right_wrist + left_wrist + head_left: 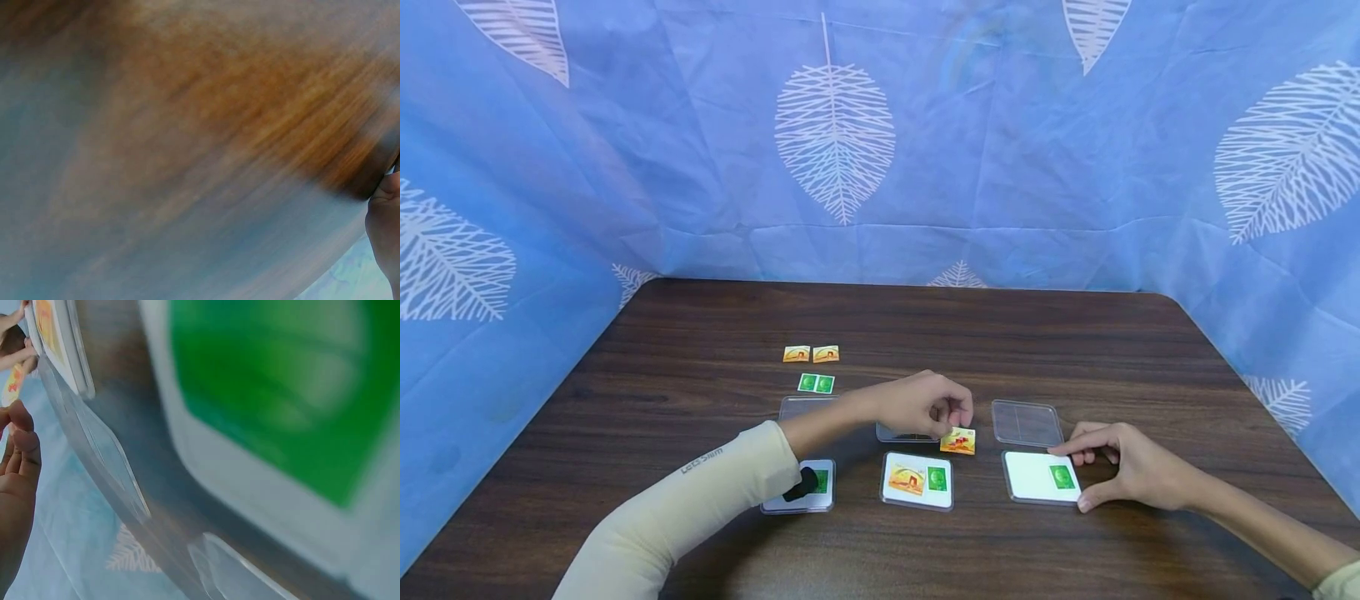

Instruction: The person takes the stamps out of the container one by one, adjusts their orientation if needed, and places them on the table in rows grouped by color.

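Observation:
My left hand (921,404) pinches an orange-yellow stamp (959,442) at its edge, held above the table between the middle and right cases. In the left wrist view the fingertips (24,422) show at the left, with that stamp (12,384) just beyond them. My right hand (1131,471) holds the right-hand case (1030,479) by its right side, thumb at the near corner and fingers at the far corner. This case has a white insert with one green stamp (1062,477) on its right half. The right wrist view shows mostly blurred table and part of the hand (384,225).
The middle case (917,503) carries an orange and a green stamp. A left case (797,507) lies partly under my left forearm. Clear lids (1027,423) lie behind the cases. Two orange stamps (826,354) and two green stamps (824,384) lie farther back on the table (700,333).

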`<action>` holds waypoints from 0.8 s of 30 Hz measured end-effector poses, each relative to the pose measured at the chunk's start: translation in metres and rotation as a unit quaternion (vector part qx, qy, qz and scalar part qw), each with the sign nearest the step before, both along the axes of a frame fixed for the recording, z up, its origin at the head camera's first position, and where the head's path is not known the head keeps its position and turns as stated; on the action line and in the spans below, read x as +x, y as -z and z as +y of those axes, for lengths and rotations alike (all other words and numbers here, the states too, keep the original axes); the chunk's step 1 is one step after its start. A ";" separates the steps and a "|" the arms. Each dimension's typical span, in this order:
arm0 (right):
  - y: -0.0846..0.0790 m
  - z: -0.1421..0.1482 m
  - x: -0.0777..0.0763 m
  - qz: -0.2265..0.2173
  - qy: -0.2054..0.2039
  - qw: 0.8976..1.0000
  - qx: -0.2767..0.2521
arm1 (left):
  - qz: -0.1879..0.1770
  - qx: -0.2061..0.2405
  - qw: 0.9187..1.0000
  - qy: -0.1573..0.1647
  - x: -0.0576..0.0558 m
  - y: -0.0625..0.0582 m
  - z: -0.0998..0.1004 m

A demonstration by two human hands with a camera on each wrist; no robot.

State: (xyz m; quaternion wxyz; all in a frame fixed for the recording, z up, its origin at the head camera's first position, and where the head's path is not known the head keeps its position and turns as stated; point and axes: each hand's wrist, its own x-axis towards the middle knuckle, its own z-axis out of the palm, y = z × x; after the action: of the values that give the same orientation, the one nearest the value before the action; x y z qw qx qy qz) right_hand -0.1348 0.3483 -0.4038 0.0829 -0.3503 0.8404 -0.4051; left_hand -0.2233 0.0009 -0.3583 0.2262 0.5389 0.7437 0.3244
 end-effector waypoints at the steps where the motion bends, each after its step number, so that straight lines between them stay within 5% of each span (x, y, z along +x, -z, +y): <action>1: 0.000 0.000 0.000 0.001 0.000 1.000 -0.001 | -0.002 0.002 1.000 -0.004 -0.001 0.000 -0.002; 16: 0.001 0.001 0.000 0.007 -0.001 1.000 0.000 | -0.034 0.035 0.999 -0.018 -0.011 0.002 -0.030; 24: 0.000 0.001 0.000 -0.001 -0.006 1.000 -0.009 | -0.004 0.018 0.999 -0.028 -0.016 0.000 -0.047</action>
State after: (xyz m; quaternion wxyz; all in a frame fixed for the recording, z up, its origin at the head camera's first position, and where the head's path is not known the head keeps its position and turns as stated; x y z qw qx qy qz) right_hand -0.1351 0.3489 -0.4043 0.0836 -0.3557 0.8345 -0.4125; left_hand -0.2389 -0.0458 -0.3587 0.2103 0.5207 0.7514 0.3466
